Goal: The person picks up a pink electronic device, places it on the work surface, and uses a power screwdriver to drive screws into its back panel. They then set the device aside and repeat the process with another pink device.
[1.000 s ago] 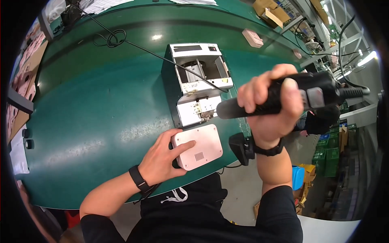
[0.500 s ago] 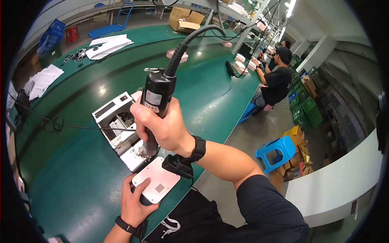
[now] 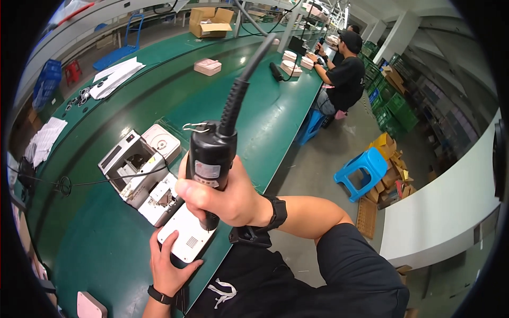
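Observation:
My right hand (image 3: 233, 193) is wrapped round a black electric screwdriver (image 3: 212, 151), its thick cable rising from the top. The tool's lower end stands over the far right part of a pale pink plastic casing (image 3: 185, 233); whether the bit touches a screw hole is hidden. My left hand (image 3: 172, 267) grips the casing's near left side, fingers on its top face and thumb along the near edge. A grey-white screw feeder box (image 3: 142, 185) with an open top stands just beyond the casing. Behind it lies another pink casing part (image 3: 160, 140) with a round fitting.
Another pink casing (image 3: 91, 306) lies near left. A thin black cable (image 3: 101, 183) crosses the green bench (image 3: 101, 244). Farther off are pink casings (image 3: 207, 66), papers (image 3: 115, 77), a cardboard box (image 3: 209, 24) and a seated co-worker (image 3: 347, 74). A blue stool (image 3: 360, 172) stands right.
My right hand has brought the screwdriver from the feeder's front over to the casing. My left hand still holds the casing. The whole view has shifted somewhat, bringing the near left casing further in.

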### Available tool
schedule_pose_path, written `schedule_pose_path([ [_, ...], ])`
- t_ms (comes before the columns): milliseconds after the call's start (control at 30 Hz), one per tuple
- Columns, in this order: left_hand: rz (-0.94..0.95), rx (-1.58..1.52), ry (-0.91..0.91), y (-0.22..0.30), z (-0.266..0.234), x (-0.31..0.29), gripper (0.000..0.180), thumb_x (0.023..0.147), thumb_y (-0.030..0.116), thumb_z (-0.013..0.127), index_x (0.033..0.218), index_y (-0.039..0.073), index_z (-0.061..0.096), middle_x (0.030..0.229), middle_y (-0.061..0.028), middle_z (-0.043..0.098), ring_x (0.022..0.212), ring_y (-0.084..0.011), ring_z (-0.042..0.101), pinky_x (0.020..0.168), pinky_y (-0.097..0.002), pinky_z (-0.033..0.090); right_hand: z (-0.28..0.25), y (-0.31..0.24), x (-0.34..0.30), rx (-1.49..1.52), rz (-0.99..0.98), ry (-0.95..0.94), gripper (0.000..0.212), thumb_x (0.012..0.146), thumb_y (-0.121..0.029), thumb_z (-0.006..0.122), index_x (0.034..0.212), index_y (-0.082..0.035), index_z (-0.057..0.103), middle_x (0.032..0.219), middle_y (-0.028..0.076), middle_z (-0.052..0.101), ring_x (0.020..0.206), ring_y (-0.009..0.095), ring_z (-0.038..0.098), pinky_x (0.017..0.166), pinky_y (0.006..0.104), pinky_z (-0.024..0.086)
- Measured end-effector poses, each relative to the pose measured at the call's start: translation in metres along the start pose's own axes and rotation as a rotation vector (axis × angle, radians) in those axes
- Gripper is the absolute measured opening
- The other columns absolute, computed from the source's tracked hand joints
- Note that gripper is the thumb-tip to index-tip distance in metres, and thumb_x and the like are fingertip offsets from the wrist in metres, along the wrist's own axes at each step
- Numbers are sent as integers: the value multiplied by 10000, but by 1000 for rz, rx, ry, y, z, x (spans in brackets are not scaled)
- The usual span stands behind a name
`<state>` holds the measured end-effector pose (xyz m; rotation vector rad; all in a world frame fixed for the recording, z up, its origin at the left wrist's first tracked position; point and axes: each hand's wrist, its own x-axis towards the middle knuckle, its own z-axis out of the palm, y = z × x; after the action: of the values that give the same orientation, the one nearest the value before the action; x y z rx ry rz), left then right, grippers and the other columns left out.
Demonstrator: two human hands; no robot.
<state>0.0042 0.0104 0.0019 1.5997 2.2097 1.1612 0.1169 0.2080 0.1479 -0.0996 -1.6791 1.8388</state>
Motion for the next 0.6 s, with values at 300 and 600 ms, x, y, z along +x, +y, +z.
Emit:
schedule_pose_path([
  [300,32,36,-13,3,2,3,841,515,177,914,1270,106,550,1346,-209,449,1176,-410,532,949,-447,487,0,-11,-11,48,117,-58,166,877,-143,683,835,-28,572,602,-5,565,511,64,527,496,232,410],
  [600,39,32,-20,8,6,-2,816,522,163,889,1269,87,570,1355,-219,457,1212,-399,505,1002,-462,435,3,-16,-22,146,48,-96,174,852,-118,722,880,-28,575,732,-4,585,620,65,562,555,245,440],
])
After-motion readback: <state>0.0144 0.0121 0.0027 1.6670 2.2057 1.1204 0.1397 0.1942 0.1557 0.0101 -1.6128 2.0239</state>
